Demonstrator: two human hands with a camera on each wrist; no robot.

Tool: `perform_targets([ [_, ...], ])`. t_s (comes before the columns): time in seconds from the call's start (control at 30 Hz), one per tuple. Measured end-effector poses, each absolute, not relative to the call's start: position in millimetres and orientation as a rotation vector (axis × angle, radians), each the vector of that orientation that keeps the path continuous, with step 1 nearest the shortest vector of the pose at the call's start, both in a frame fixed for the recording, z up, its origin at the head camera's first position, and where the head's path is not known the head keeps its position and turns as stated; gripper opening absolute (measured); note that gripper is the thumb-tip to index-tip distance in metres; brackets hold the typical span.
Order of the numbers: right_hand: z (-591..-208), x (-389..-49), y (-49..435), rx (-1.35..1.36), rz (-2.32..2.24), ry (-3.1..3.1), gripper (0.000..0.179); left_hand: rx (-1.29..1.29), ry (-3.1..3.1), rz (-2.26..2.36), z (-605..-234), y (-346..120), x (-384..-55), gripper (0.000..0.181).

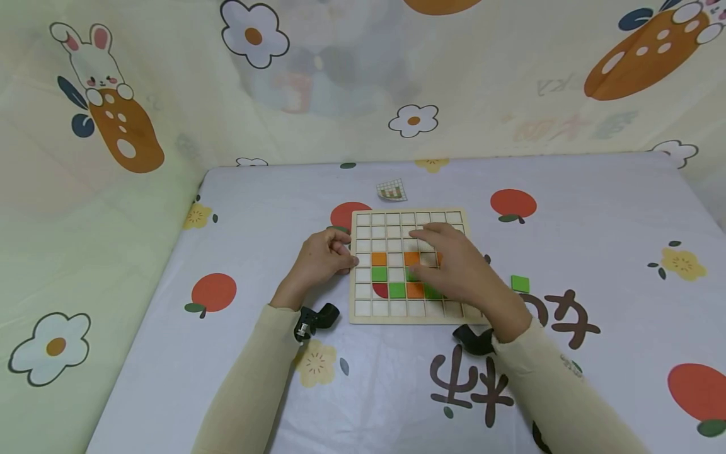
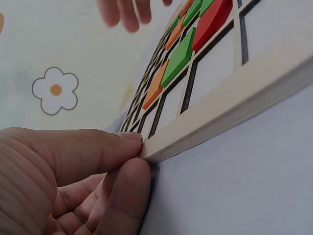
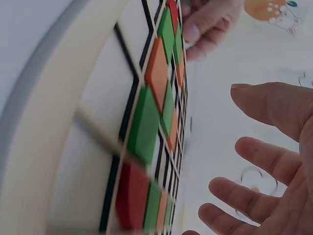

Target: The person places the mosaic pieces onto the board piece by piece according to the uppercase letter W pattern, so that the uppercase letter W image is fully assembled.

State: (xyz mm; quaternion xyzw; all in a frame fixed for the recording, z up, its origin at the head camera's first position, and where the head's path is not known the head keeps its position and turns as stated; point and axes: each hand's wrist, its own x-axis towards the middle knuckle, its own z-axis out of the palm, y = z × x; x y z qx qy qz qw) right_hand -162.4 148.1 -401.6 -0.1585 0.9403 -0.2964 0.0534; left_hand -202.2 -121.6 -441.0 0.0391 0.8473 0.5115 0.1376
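A wooden grid board (image 1: 397, 309) with white squares lies flat on the cloth. Orange tiles (image 1: 379, 259), green tiles (image 1: 397, 290) and a red tile (image 1: 380, 290) with a rounded corner fill some of its cells. At the board's left edge, my left hand (image 1: 319, 257) pinches the wooden rim (image 2: 225, 107), thumb on top and index finger against the side. Over the right half hovers my right hand (image 1: 462, 265), its fingers spread and nothing held, hiding part of the pattern. The right wrist view shows another red tile (image 3: 132, 198) beside green ones.
A loose green tile (image 1: 520, 284) lies right of the board, near my right wrist. Behind the board sits a small curled paper (image 1: 391, 190) with a printed grid pattern. A patterned cloth covers the table, and a printed curtain (image 1: 340, 120) hangs behind it.
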Motion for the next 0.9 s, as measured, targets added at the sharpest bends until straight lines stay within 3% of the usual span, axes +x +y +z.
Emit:
perform_targets([
  [0.5, -399, -137, 219, -0.175, -0.94, 2.887, 0.06, 0.108, 2.456, 1.483, -439, -122, -202, 0.04],
  [0.9, -411, -126, 248, -0.035, -0.904, 2.94, 0.055, 0.095, 2.45, 1.474, -440, -120, -202, 0.04],
])
